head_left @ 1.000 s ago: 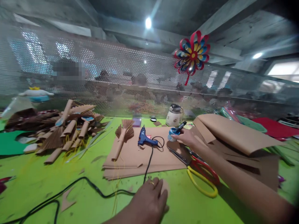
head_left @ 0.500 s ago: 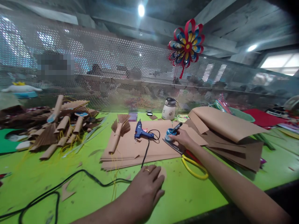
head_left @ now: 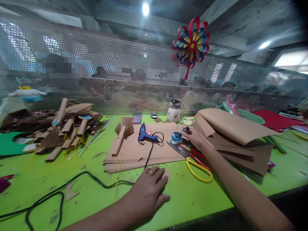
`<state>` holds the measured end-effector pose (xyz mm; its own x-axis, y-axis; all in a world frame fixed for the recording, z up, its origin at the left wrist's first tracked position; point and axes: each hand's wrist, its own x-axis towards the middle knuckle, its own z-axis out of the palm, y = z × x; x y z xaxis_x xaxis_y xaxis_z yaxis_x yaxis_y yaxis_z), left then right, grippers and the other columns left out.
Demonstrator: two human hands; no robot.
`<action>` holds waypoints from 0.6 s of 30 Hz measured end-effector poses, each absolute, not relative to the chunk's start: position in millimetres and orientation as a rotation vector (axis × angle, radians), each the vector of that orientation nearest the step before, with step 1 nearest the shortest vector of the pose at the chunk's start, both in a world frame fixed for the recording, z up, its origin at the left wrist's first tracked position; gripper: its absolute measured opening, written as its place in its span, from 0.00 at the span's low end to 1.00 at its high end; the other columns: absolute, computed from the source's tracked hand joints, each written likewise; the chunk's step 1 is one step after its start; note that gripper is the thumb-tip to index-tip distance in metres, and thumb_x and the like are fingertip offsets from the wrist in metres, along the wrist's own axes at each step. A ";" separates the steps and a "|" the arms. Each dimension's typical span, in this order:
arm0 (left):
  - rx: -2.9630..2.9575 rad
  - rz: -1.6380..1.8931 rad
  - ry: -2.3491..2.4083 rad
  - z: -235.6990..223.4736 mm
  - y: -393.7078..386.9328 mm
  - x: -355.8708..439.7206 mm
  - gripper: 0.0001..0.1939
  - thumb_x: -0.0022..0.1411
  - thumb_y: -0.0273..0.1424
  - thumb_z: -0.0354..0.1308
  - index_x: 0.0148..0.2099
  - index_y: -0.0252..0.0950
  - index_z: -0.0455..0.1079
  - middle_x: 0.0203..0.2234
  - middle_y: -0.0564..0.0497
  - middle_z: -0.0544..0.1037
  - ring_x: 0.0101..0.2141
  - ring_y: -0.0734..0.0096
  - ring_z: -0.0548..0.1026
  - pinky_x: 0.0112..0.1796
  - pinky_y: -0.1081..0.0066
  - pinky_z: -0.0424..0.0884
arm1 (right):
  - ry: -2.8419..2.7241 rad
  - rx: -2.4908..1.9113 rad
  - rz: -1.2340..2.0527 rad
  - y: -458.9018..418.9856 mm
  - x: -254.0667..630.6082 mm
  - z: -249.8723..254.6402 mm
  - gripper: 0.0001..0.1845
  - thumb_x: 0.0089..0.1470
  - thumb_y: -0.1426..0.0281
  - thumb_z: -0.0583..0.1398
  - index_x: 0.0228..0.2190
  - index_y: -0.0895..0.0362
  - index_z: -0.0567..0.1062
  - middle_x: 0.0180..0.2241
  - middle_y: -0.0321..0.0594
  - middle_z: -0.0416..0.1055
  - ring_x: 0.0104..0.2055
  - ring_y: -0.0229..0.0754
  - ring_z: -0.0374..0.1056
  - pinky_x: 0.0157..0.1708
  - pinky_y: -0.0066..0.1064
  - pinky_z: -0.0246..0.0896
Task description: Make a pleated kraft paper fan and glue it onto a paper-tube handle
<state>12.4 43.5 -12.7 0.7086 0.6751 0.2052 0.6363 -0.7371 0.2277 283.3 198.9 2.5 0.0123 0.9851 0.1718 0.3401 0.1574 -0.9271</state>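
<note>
My right hand (head_left: pixel 196 137) reaches across the stack of brown paper sheets (head_left: pixel 134 150) and is closed on a black marker (head_left: pixel 185 129), right beside a small blue roll of tape (head_left: pixel 175 138). My left hand (head_left: pixel 149 189) lies flat, fingers stretched out, on the green table (head_left: pixel 96 199), over a small brown paper cutout (head_left: pixel 166 175). A ring shows on one finger. A blue glue gun (head_left: pixel 145 135) lies on the brown sheets, its black cord (head_left: pixel 72 183) running toward me past my left hand. Red and yellow scissors (head_left: pixel 197 162) lie just under my right forearm.
A brown paper fan on a tube (head_left: pixel 122 134) lies on the sheets. A pile of similar paper rolls and fans (head_left: pixel 64 131) sits at the left. Folded brown paper (head_left: pixel 235 134) lies at the right. A white jar (head_left: pixel 174 112) stands by the perforated metal screen (head_left: pixel 96 70). A paper pinwheel (head_left: pixel 191 38) hangs above.
My right hand has lifted off the blue tape roll and shifted slightly right with the marker. My left hand stays flat on the table. The view has shifted a little.
</note>
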 end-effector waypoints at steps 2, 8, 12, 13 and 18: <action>2.772 0.400 1.081 -12.4 42.5 13.1 0.24 0.64 0.42 0.49 0.59 0.40 0.58 0.55 0.44 0.66 0.52 0.52 0.62 0.51 0.50 0.60 | -1.487 -1.299 0.867 199.1 284.2 3.2 0.22 0.42 0.55 0.64 0.32 0.62 0.75 0.20 0.34 0.67 0.20 0.33 0.59 0.20 0.25 0.55; 2.772 0.388 1.140 -11.0 40.5 19.3 0.25 0.63 0.41 0.51 0.60 0.40 0.58 0.55 0.43 0.66 0.52 0.51 0.63 0.51 0.48 0.59 | -1.466 -1.204 0.791 200.2 274.7 4.3 0.24 0.44 0.50 0.61 0.28 0.60 0.72 0.16 0.30 0.60 0.18 0.33 0.54 0.19 0.26 0.51; 2.749 0.389 1.190 -9.6 39.3 22.2 0.25 0.61 0.40 0.54 0.59 0.40 0.60 0.55 0.43 0.66 0.51 0.50 0.63 0.51 0.48 0.60 | -1.482 -1.194 0.666 196.9 276.2 12.1 0.23 0.45 0.50 0.60 0.26 0.58 0.71 0.16 0.31 0.60 0.19 0.34 0.55 0.20 0.27 0.51; 2.739 0.391 1.201 -9.6 39.0 22.4 0.24 0.61 0.39 0.54 0.59 0.41 0.60 0.55 0.44 0.67 0.51 0.51 0.63 0.51 0.48 0.60 | -1.488 -1.197 0.632 196.1 277.0 13.6 0.22 0.46 0.50 0.60 0.26 0.58 0.71 0.17 0.32 0.61 0.20 0.35 0.56 0.21 0.27 0.52; 2.687 0.429 1.215 -9.1 38.1 21.9 0.21 0.61 0.39 0.54 0.56 0.43 0.62 0.52 0.46 0.68 0.49 0.53 0.63 0.49 0.50 0.61 | -1.557 -1.226 0.502 195.2 275.8 14.7 0.19 0.47 0.53 0.60 0.26 0.58 0.72 0.23 0.37 0.69 0.26 0.40 0.62 0.28 0.28 0.57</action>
<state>21.9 38.1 -9.1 0.6285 0.7535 0.1927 0.7073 -0.6568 0.2615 275.8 195.2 14.7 0.0674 0.8836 0.4634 0.4468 0.3885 -0.8059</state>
